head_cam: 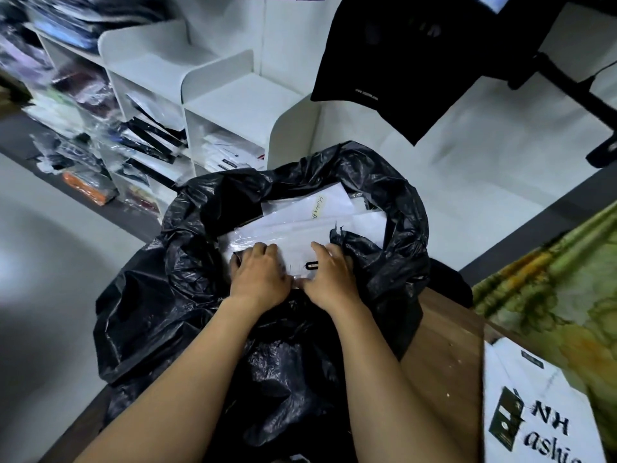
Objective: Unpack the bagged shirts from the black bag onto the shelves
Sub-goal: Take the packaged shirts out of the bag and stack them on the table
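Note:
A big black plastic bag (pixel 160 295) stands open in front of me, filled with white bagged shirts (pixel 300 225). Both my hands reach into its mouth. My left hand (pixel 258 274) grips the near left edge of the top bagged shirt, fingers curled over it. My right hand (pixel 329 275) grips the same packet on its near right side, beside a black slot in the packaging. White stepped shelves (pixel 233 105) stand behind the bag at upper left; the lower cubbies hold several bagged garments.
A wooden tabletop (pixel 444 355) lies under the bag at right, with a white printed packet (pixel 534 412) and green patterned cloth (pixel 567 295). A black garment (pixel 400 61) hangs overhead at upper right. Bagged clothes (pixel 86 182) spill on the floor at left.

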